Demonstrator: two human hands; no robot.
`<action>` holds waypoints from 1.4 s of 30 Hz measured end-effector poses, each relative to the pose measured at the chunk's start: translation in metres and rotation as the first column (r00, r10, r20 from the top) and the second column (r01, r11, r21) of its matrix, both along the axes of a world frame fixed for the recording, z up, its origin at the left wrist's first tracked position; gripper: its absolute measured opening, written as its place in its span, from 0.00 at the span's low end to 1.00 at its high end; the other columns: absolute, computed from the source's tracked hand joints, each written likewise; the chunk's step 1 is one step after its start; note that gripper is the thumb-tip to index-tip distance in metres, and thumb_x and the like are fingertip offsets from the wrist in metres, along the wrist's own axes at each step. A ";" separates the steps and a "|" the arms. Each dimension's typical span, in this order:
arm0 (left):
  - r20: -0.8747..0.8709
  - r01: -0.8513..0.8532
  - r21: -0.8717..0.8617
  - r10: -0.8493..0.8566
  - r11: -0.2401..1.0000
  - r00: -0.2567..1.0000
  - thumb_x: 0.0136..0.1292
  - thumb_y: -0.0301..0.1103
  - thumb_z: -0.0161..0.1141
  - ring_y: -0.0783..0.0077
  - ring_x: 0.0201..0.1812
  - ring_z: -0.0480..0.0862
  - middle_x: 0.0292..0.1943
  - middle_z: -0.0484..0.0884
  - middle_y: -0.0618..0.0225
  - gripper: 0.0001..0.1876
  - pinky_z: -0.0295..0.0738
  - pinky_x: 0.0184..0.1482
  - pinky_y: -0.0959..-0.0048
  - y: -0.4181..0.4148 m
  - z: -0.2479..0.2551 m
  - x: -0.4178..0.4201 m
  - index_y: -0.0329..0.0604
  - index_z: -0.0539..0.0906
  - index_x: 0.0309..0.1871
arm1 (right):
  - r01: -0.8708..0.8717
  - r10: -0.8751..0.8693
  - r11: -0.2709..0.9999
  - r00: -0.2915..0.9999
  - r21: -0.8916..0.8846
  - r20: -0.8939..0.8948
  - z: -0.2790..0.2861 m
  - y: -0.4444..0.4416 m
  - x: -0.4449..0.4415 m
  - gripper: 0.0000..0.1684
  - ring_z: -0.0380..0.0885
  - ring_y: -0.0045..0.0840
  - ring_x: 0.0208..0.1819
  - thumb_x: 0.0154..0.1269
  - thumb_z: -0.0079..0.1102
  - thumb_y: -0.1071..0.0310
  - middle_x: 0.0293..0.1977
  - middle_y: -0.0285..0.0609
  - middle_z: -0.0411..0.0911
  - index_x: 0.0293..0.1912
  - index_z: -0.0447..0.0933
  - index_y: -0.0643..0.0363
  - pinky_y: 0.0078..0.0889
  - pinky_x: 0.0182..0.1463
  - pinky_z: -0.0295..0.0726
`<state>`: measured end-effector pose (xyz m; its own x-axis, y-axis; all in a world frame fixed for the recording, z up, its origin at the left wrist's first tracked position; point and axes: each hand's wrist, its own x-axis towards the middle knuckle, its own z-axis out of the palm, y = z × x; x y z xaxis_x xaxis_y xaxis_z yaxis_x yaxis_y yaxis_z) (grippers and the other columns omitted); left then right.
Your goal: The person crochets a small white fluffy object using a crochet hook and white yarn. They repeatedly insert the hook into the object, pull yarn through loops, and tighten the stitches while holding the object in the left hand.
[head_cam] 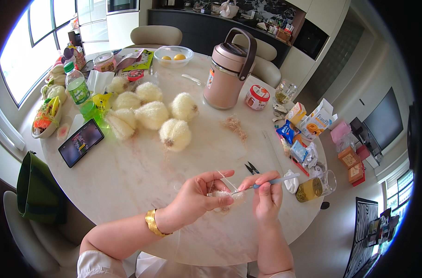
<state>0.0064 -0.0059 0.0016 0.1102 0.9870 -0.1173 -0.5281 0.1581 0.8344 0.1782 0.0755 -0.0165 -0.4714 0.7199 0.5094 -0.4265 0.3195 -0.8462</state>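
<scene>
My left hand [205, 194] pinches a small piece of fuzzy cream crochet work [228, 199], with a strand of yarn running up over its raised index finger. My right hand [265, 194] holds a crochet hook [275, 181] with a blue and pale grip, its tip at the fuzzy piece. Just beyond the hands lie small dark thread snips [252, 168]. Several fluffy cream crocheted balls [175, 135] are grouped left of centre on the marbled table. A loose tangle of brownish fuzzy yarn [235, 128] lies right of them.
A phone [81, 142] and a green-labelled bottle [77, 85] stand at the left. Farther back are a pink insulated jug [228, 73] and a plastic bowl [173, 56] with two yellow balls. At the right are a red-lidded jar [257, 97], a snack box [317, 120] and a glass of tea [310, 189].
</scene>
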 end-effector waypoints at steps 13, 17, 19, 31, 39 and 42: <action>-0.140 -0.046 0.041 0.052 0.998 0.989 0.60 0.21 0.61 0.81 0.35 0.80 0.35 0.79 0.70 0.26 0.79 0.38 0.80 0.002 -0.004 -0.001 0.31 0.68 0.62 | 0.106 -0.315 0.708 0.932 0.699 0.179 0.010 -0.002 0.003 0.07 0.79 0.28 0.30 0.68 0.53 0.65 0.33 0.41 0.81 0.40 0.66 0.55 0.31 0.37 0.75; -0.041 -0.038 -0.063 0.035 0.997 0.999 0.59 0.19 0.62 0.82 0.37 0.80 0.37 0.81 0.74 0.25 0.77 0.40 0.82 0.003 -0.002 -0.002 0.34 0.71 0.61 | 0.114 -0.461 0.434 0.880 0.894 0.111 0.014 -0.007 0.000 0.12 0.78 0.27 0.34 0.60 0.61 0.66 0.38 0.35 0.79 0.40 0.68 0.50 0.31 0.39 0.76; 0.195 0.085 -0.129 -0.059 0.988 0.979 0.59 0.19 0.61 0.81 0.38 0.81 0.38 0.81 0.74 0.26 0.76 0.43 0.80 0.000 -0.005 -0.001 0.33 0.69 0.62 | 0.131 -0.522 0.281 0.852 0.951 0.036 0.013 -0.010 -0.002 0.15 0.78 0.23 0.35 0.52 0.65 0.67 0.41 0.32 0.76 0.39 0.70 0.46 0.30 0.43 0.76; 0.057 0.076 -0.022 -0.075 0.997 0.996 0.59 0.20 0.62 0.82 0.38 0.81 0.36 0.83 0.71 0.33 0.77 0.44 0.79 0.006 0.000 -0.011 0.31 0.61 0.67 | 0.185 -0.189 0.977 0.982 0.102 0.024 0.004 -0.014 -0.003 0.13 0.81 0.36 0.29 0.75 0.40 0.60 0.31 0.53 0.79 0.42 0.62 0.61 0.34 0.37 0.81; 0.146 0.045 -0.066 -0.035 0.997 0.989 0.59 0.19 0.61 0.81 0.39 0.81 0.35 0.82 0.73 0.29 0.76 0.46 0.80 0.002 -0.007 0.001 0.32 0.66 0.65 | 0.140 -0.566 0.409 0.814 0.902 0.130 0.005 -0.010 -0.005 0.16 0.79 0.28 0.33 0.54 0.63 0.76 0.40 0.41 0.79 0.44 0.77 0.56 0.24 0.33 0.76; 0.215 0.120 -0.120 -0.092 0.986 0.972 0.59 0.18 0.60 0.81 0.38 0.81 0.34 0.81 0.74 0.30 0.76 0.46 0.80 0.002 -0.006 -0.003 0.32 0.64 0.66 | 0.174 -0.479 0.477 0.874 0.861 0.088 0.004 -0.008 -0.005 0.18 0.78 0.27 0.33 0.49 0.64 0.77 0.41 0.39 0.79 0.43 0.78 0.53 0.23 0.33 0.74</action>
